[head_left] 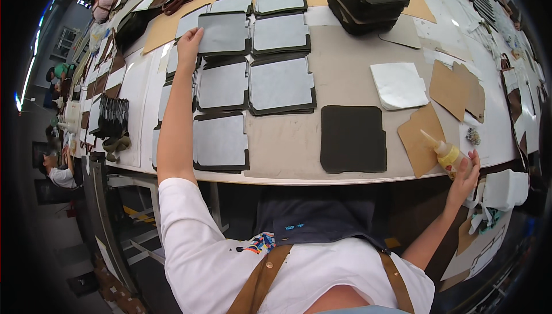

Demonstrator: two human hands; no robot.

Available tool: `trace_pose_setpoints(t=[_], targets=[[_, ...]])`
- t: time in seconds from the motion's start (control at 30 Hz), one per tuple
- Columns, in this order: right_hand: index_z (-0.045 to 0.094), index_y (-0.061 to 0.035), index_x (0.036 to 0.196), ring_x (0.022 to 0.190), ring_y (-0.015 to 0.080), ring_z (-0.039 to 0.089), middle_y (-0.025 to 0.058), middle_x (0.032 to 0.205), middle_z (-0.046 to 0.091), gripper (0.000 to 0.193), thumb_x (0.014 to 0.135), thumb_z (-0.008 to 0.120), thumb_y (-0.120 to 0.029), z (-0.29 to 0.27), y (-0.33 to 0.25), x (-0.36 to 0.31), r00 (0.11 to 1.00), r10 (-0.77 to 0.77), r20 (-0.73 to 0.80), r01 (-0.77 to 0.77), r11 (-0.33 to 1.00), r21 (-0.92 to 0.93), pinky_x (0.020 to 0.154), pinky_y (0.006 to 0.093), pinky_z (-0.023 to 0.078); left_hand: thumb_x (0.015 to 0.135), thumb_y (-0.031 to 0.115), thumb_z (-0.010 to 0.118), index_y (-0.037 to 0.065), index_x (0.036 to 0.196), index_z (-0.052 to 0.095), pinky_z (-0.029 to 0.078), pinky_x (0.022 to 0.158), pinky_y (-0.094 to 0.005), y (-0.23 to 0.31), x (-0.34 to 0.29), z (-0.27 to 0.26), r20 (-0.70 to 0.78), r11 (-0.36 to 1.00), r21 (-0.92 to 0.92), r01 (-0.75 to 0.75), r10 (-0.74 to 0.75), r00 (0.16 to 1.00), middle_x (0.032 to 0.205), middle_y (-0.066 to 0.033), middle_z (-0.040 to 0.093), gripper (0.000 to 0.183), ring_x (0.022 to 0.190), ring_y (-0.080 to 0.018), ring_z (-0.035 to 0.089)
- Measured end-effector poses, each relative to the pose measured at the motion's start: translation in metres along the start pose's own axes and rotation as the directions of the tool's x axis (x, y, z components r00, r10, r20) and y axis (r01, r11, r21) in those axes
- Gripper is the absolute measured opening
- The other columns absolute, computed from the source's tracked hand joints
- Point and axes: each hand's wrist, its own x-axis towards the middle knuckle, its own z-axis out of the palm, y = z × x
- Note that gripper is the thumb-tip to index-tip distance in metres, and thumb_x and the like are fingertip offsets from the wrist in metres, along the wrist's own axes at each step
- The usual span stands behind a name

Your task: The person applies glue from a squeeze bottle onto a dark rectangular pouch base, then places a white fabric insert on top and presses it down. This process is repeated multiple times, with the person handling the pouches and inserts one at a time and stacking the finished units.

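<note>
My left hand (190, 45) reaches far across the table, its fingers closed on the left edge of a grey panel (223, 33) with a dark border. That panel lies over one of several stacks of similar grey-faced dark panels (280, 84) set in rows. At the table's right front edge, my right hand (463, 173) is wrapped round a squeeze bottle (448, 154) with a pointed nozzle and a yellow label. The bottle tilts, nozzle up and to the left, over a tan card piece (418, 136). A single dark panel (353, 139) lies flat between my hands, near the front edge.
A tall stack of dark panels (368, 4) topped with a tan board stands at the back. White sheets (398, 86) and tan card pieces (457, 90) lie at the right. A white container (506, 190) sits beyond my right hand. Other people (60, 173) work at the far left.
</note>
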Motion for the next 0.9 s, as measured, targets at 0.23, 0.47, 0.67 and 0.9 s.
trace_pose_setpoints(t=[0.23, 0.47, 0.67, 0.9], targets=[[0.05, -0.0039, 0.148, 0.127, 0.0244, 0.054, 0.0138, 0.139, 0.057, 0.059, 0.103, 0.059, -0.041, -0.014, 0.011, -0.007, 0.933, 0.28, 0.225, -0.344, 0.877, 0.336, 0.112, 0.0379, 0.038, 0.095, 0.041, 0.067, 0.008, 0.124, 0.07, 0.048, 0.098, -0.0422, -0.022, 0.0, -0.008, -0.095, 0.593, 0.752, -0.288, 0.529, 0.843, 0.117, -0.0137, 0.071, 0.044, 0.108, -0.0283, 0.065], [0.053, -0.0028, 0.144, 0.125, 0.0198, 0.055, 0.013, 0.139, 0.056, 0.062, 0.097, 0.07, -0.039, -0.027, 0.006, -0.013, 0.896, 0.271, 0.351, -0.418, 0.782, 0.463, 0.11, 0.0342, 0.04, 0.101, 0.026, 0.062, 0.007, 0.123, 0.071, 0.043, 0.1, -0.0338, 0.088, -0.144, 0.018, 0.323, 0.91, 0.299, -0.287, 0.186, 0.928, 0.123, -0.0049, 0.071, 0.03, 0.115, -0.0185, 0.062], [0.045, -0.0036, 0.145, 0.123, 0.0241, 0.057, 0.011, 0.131, 0.057, 0.064, 0.097, 0.072, -0.036, -0.024, -0.017, -0.009, 0.958, 0.262, 0.112, -0.237, 0.514, 0.824, 0.101, 0.0371, 0.05, 0.093, 0.01, 0.066, 0.009, 0.12, 0.072, 0.037, 0.11, -0.0406, 0.126, -0.256, 0.055, 0.55, 0.711, 0.298, -0.636, 0.417, 0.723, 0.127, -0.0085, 0.067, 0.027, 0.126, -0.0277, 0.056], [0.048, -0.0041, 0.145, 0.121, 0.0228, 0.06, 0.0123, 0.132, 0.058, 0.072, 0.087, 0.082, -0.03, -0.002, -0.097, -0.013, 0.996, 0.035, 0.082, -0.084, 0.661, 0.746, 0.101, 0.0388, 0.053, 0.086, 0.01, 0.071, 0.013, 0.118, 0.073, 0.029, 0.114, -0.0488, 0.122, -0.329, 0.103, 0.57, 0.705, 0.24, -0.667, 0.455, 0.685, 0.139, -0.0075, 0.06, 0.032, 0.137, -0.0326, 0.045]])
